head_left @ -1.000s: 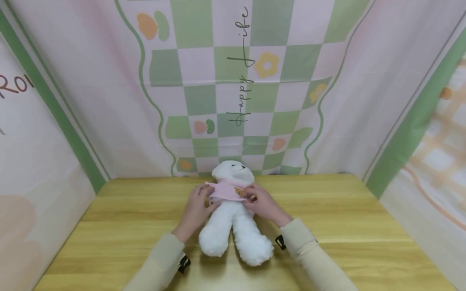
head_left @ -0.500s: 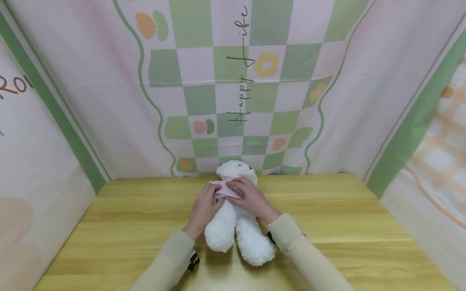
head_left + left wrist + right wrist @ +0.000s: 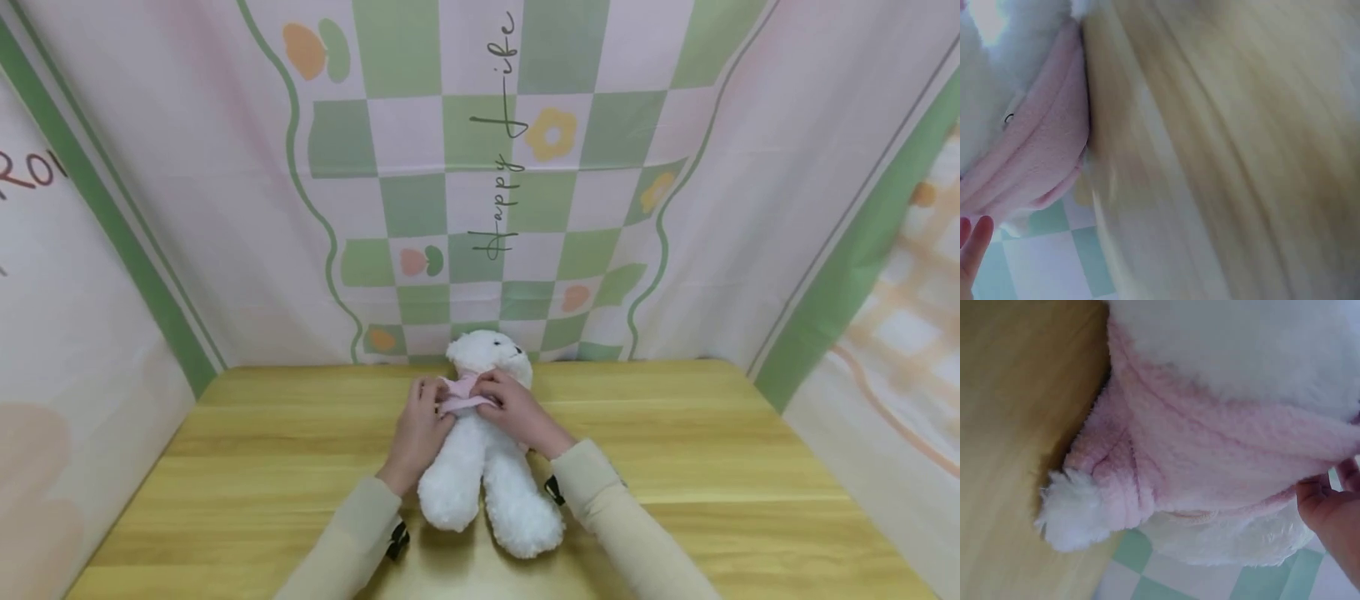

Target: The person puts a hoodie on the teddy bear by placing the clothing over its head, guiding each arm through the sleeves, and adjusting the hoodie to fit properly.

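A white plush bear [image 3: 525, 508] lies on its back, head toward the wall and legs toward me. Its pink shirt [image 3: 1210, 444] is bunched up around the chest, and the printed front is hidden. On the bear's left side in the head view, my left hand [image 3: 422, 429] pinches the shirt's edge, thumb near the hem. My right hand [image 3: 521, 412] pinches the hem over the middle of the chest with curled fingers. In the left wrist view, only fingertips [image 3: 977, 240] show beside the pink cloth. A white paw [image 3: 1075, 512] sticks out of a sleeve in the right wrist view.
The bear rests on a wood-grain table [image 3: 285, 433]. A checked green and white cloth [image 3: 480, 200] hangs behind the table's far edge. Printed cloth panels stand at the left [image 3: 75, 333] and right [image 3: 885, 350]. Black straps [image 3: 399, 540] show under the sleeves.
My right hand has moved up and left with the shirt's hem, folding the front upward so its print is hidden. The left hand has shifted slightly right. The bear has moved slightly right.
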